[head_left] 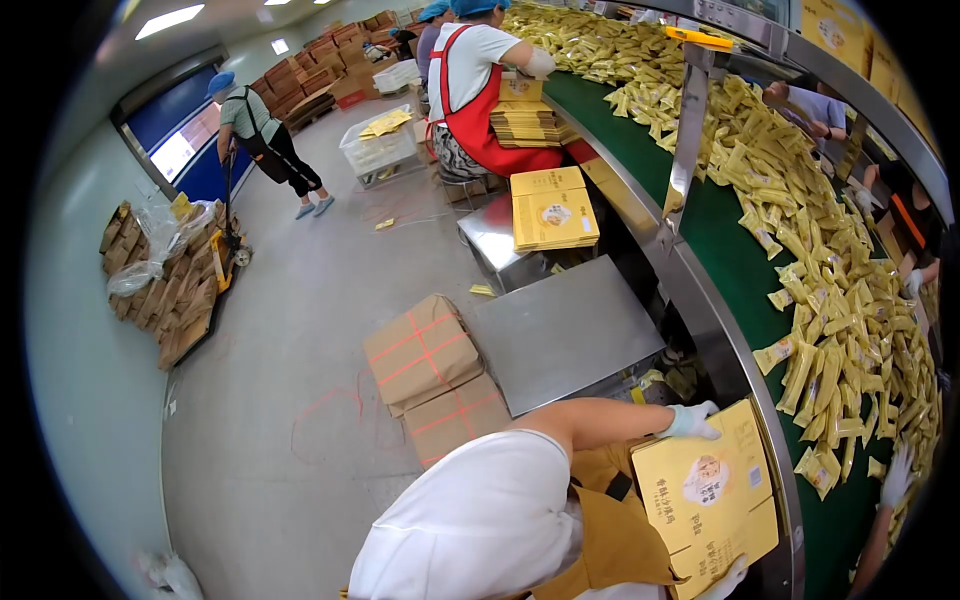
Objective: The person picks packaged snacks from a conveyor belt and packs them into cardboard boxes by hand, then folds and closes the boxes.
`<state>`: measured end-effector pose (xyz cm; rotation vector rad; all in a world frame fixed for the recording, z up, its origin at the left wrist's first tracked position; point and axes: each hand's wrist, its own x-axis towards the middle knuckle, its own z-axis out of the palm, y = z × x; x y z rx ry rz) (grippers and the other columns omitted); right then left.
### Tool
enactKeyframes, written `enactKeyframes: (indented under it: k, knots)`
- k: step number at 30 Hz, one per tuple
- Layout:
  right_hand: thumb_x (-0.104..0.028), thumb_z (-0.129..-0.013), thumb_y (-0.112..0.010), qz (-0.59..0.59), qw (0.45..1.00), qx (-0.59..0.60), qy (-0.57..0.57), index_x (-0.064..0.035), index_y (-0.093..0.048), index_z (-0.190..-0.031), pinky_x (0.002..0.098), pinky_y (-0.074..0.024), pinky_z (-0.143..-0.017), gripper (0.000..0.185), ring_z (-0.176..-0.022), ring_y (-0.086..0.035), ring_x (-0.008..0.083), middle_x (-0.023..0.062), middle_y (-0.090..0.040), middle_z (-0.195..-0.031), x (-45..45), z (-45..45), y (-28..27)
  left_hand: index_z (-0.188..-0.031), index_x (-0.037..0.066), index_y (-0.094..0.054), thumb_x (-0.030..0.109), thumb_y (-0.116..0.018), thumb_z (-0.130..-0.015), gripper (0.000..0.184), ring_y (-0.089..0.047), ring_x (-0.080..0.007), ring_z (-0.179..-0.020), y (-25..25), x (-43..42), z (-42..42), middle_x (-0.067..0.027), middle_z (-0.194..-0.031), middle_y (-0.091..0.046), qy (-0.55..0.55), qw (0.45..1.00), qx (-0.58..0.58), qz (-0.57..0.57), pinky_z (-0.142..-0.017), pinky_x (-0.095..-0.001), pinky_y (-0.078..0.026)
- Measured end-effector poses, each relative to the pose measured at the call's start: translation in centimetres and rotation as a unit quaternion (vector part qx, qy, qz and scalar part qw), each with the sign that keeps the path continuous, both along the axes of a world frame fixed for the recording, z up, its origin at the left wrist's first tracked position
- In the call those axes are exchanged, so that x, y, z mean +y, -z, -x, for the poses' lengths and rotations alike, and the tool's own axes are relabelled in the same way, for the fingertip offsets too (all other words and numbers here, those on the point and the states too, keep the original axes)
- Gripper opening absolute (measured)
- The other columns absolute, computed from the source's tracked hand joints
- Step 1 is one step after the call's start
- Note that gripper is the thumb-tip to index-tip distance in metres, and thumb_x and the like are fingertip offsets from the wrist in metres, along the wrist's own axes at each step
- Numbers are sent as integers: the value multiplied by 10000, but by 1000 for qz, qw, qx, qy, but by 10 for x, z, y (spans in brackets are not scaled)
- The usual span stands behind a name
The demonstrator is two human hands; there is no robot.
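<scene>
A stack of flat yellow printed cartons lies against the brown apron at the lower right, beside the conveyor's metal edge. My left hand, in a white glove, is closed over the stack's far edge. At the near edge, my right hand grips the same stack; it is gloved too and partly cut off by the frame. Just past the cartons runs a green conveyor belt, heaped with yellow-wrapped packets.
A steel table stands to my left, next to brown parcels tied with red string. Beyond it are more yellow cartons and a seated person in a red apron. Another person's gloved hand reaches over the belt.
</scene>
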<state>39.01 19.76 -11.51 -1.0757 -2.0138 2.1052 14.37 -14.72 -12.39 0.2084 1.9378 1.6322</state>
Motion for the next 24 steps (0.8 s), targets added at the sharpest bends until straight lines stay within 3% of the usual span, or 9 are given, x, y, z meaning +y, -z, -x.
enactKeyframes:
  k: [1,4,5,9,15,21,22,24]
  knots:
    - [-435,-998,-581,-1,1000,2,-4,-82,-262,-1580,489,-401,-1123,752,-1332,-482,374,183,-403,-1554,-5,6,-16,-1555,40,-280,474,-773,-806,997,-606,-283,-1201,-11,2,-1,-214,-1378,-568,-9,1000,0,-1,-995,-402,-486]
    - [-457,-1003,-559,25,999,24,-3,-73,-284,-1570,479,-398,-1125,738,-1337,-481,363,175,-415,-1549,-1,20,-27,-1579,-10,-193,497,-784,-788,1110,-565,-302,-1279,-21,17,7,-231,-1471,-499,-46,997,-52,33,-1035,-411,-461]
    - [-464,-1004,-551,38,999,32,-2,-69,-291,-1566,476,-397,-1126,735,-1339,-481,359,173,-419,-1547,2,26,-27,-1548,-69,-261,603,-763,-758,1152,-530,-316,-1327,-16,23,12,-233,-1492,-487,-56,994,-94,11,-1046,-408,-450]
    - [-494,-1011,-521,83,995,50,9,-56,-319,-1553,463,-393,-1128,725,-1346,-479,344,162,-434,-1540,11,43,-19,-1354,-61,-577,792,-651,-713,1070,-582,-336,-1270,-35,35,20,-229,-1374,-597,-20,982,-77,174,-1007,-391,-472]
    - [-538,-1022,-476,153,986,50,38,-37,-361,-1533,444,-388,-1132,725,-1357,-477,322,146,-458,-1529,15,46,12,-1306,-8,-631,766,-635,-743,957,-621,-350,-1223,-28,31,14,-222,-1325,-637,-55,980,-14,188,-983,-394,-498]
    - [-582,-1032,-431,182,979,58,73,-17,-404,-1513,424,-382,-1136,742,-1367,-475,300,130,-481,-1519,21,43,24,-1319,-20,-611,809,-586,-772,993,-607,-378,-1230,-47,28,12,-257,-1334,-612,-26,969,4,247,-999,-420,-489]
    - [-593,-1035,-421,137,984,33,108,18,-481,-1451,368,-432,-1080,741,-1267,-570,272,117,-584,-1417,7,48,12,-1335,-61,-577,810,-597,-770,1039,-596,-374,-1243,-78,22,9,-277,-1337,-599,11,965,8,262,-1001,-427,-484]
    - [-558,-1040,-455,96,987,1,132,42,-535,-1381,351,-484,-1005,694,-1156,-630,255,113,-633,-1340,14,54,23,-1328,-135,-525,814,-626,-751,1115,-605,-366,-1220,-33,33,14,-286,-1311,-608,-64,968,-5,241,-1001,-417,-481]
